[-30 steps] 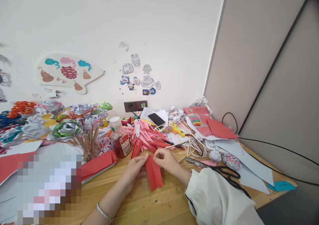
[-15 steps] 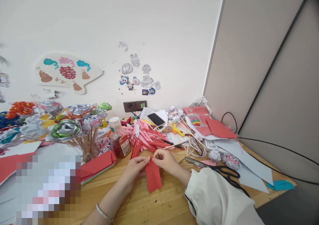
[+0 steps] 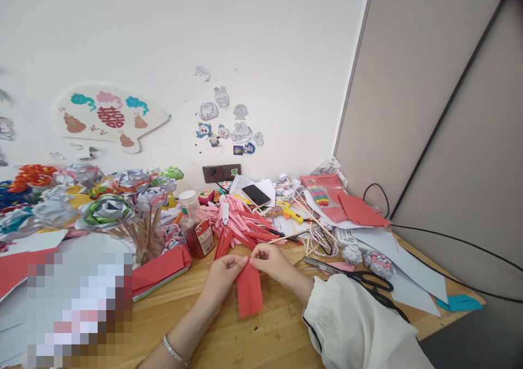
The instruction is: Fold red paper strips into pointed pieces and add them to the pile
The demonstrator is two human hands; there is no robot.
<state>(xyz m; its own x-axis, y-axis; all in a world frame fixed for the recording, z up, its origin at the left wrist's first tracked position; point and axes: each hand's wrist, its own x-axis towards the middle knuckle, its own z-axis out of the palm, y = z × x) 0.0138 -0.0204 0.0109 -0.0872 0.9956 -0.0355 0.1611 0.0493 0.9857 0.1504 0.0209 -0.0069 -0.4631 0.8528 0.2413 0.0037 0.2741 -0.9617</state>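
A strip of red paper (image 3: 249, 294) hangs down between my two hands, just above the wooden table. My left hand (image 3: 226, 273) pinches its top edge from the left between thumb and fingers. On the other side, my right hand (image 3: 269, 261) has its fingertips closed at the same top edge. The two sets of fingertips almost meet and hide the upper end of the strip. Right behind the hands lies a pile of folded pink and red paper strips (image 3: 237, 216).
Black-handled scissors (image 3: 370, 282) lie by my right forearm. A jar of red liquid (image 3: 192, 222) and paper flowers (image 3: 108, 213) stand to the left. Red paper sheets (image 3: 161, 271) lie stacked near my left arm. A phone (image 3: 256, 195) and yellow glue gun (image 3: 292, 212) lie behind.
The lower end of the red paper strip has swung slightly left and now hangs straighter. Both hands keep their pinch at its top and have barely moved.
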